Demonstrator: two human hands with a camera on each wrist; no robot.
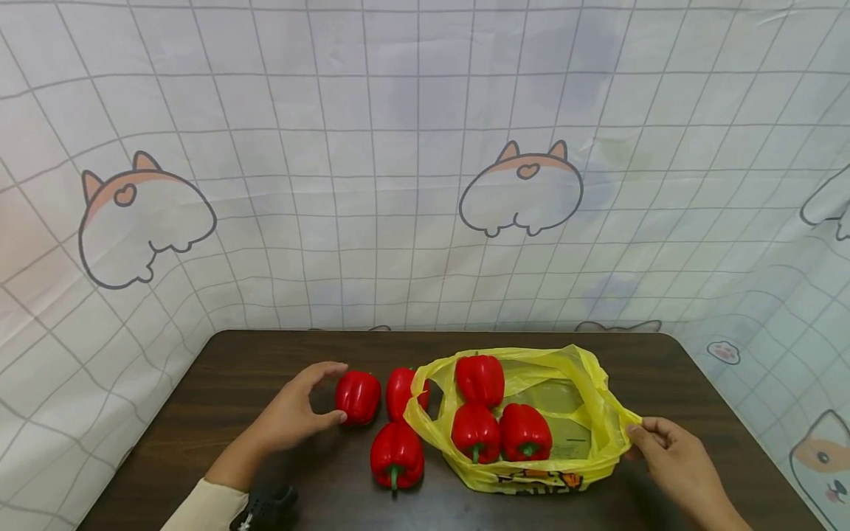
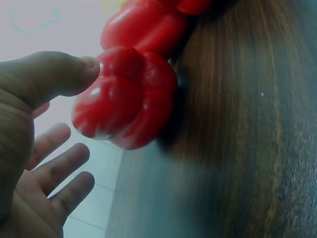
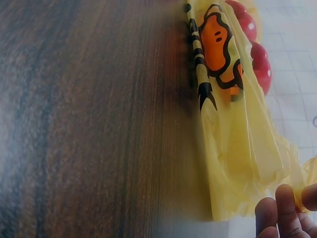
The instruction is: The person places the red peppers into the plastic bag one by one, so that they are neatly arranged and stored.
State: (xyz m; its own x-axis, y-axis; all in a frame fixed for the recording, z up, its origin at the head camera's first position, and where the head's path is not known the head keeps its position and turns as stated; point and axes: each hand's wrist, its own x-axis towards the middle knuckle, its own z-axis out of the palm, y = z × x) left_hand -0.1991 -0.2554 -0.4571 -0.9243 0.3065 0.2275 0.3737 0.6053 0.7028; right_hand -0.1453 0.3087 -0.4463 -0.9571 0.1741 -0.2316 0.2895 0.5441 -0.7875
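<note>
Held the left hand point(image 1: 292, 417) wide, with thumb and fingers parted around the glossy, blocky red bell pepper point(image 1: 358, 398) at the far left of the group, without a closed grasp; could not confirm firm contact from the head or left wrist view. With the right hand point(image 1: 677, 457), pinched the right edge of the thin, wide-mouthed yellow plastic bag point(image 1: 603, 428).

Looked best to bring thumb and fingertips evenly onto opposite sides of the pepper, away from the slick, rounded shoulders. Seemed wise to pull only gently on the bag, enough to spread the mouth without tearing the film or dragging the three shiny red bell peppers point(image 1: 476, 428) inside. Called, probably, for care around the stem-forward red bell pepper point(image 1: 396, 450) and the half-hidden red bell pepper point(image 1: 401, 391), both just outside the left rim.

Worked on a dark brown, wood-grained table point(image 1: 339, 494) with rounded far corners and a dull sheen. Faced a white cloth drape point(image 1: 372, 184), ruled with a grey grid, creased in places, and printed with cartoon corgi rumps point(image 1: 521, 195). Wore a cream sleeve point(image 1: 209, 507) and a black strapped device point(image 1: 265, 509) at the left wrist.
</note>
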